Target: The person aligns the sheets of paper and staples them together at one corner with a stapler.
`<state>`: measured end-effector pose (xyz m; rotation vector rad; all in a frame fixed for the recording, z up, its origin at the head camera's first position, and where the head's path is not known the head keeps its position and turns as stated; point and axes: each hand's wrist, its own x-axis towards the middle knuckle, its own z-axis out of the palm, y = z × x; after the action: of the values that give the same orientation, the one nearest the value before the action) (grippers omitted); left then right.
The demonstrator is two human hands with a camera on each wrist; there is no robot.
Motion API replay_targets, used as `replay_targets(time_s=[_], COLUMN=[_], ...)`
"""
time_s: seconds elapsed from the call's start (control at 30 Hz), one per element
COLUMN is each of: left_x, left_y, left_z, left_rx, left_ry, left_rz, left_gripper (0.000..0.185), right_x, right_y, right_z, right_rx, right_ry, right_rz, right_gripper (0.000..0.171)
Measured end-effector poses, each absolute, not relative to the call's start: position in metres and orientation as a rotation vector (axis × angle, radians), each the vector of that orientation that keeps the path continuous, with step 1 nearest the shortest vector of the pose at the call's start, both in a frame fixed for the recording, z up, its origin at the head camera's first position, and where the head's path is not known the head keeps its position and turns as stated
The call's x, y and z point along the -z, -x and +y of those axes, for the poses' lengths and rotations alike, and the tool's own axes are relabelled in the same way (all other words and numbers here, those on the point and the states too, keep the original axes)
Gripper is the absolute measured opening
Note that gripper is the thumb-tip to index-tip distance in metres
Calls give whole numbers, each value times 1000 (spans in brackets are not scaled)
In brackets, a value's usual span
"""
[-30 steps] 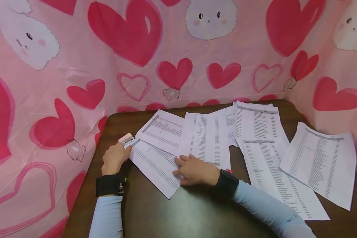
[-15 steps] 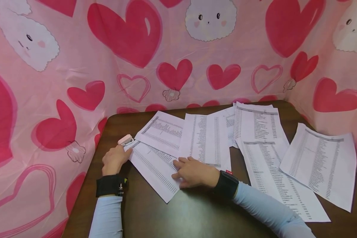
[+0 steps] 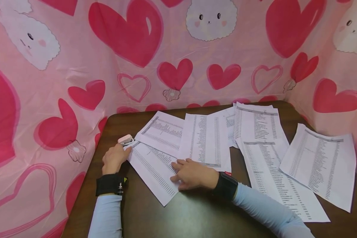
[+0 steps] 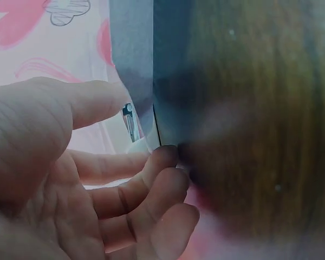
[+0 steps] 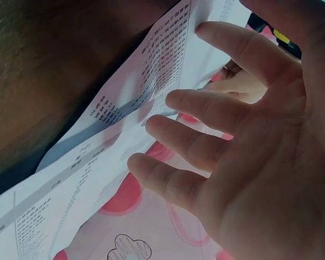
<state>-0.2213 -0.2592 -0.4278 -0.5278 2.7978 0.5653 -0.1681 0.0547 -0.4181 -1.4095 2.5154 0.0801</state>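
Left hand: thumb at the corner of a white printed paper sheet set slantwise, other fingers bent just below the stapler; whether they clamp sheet, stapler or both, cannot tell

Small pale-pink stapler: on the dark-brown wooden table, at that sheet's upper-left corner; how far the corner reaches into it is hidden. Likely fault: a missed or crooked staple, should the corner slip or sit short; a thumb too near the mouth could be nipped

White printed paper sheet lying crosswise: overlaps the slanted one. Likely fault: dragged along, or caught in, if the lower sheet is pulled

Right hand: fingers spread apart, tips over the slanted sheet's right edge, gripping nothing. Likely fault: a sideways push would swing the corner out of line

White printed paper sheet standing lengthwise: beside this hand; a sweeping wrist could shift it
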Motion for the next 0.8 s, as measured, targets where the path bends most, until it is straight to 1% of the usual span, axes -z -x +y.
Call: replay_targets(time_s=[0.07, 0.23, 0.3, 0.47, 0.57, 0.8], left_x=[428, 426, 425, 416, 406, 382], left_y=[221, 221, 221, 221, 218, 208], left_z=[-259, -259, -259, -258, -256, -255], left_rx=[-578, -624, -650, -726, -770, -816], left_ry=[518, 516, 498, 400, 347, 298], left_rz=[2796, 2784, 2809, 2941, 3005, 3060], left_gripper=[61, 72, 72, 54, 45, 43], right_x=[417, 417, 419, 421, 419, 407], right_y=[167, 167, 168, 173, 179, 198], right_z=[55, 54, 54, 51, 50, 51], right_rx=[-74, -89, -78, -7, 70, 294], right_ry=[1419, 1462, 1474, 1532, 1531, 1373], right_rz=[2513, 2511, 2514, 2531, 2538, 2531], right_gripper=[50, 47, 44, 37, 38, 46])
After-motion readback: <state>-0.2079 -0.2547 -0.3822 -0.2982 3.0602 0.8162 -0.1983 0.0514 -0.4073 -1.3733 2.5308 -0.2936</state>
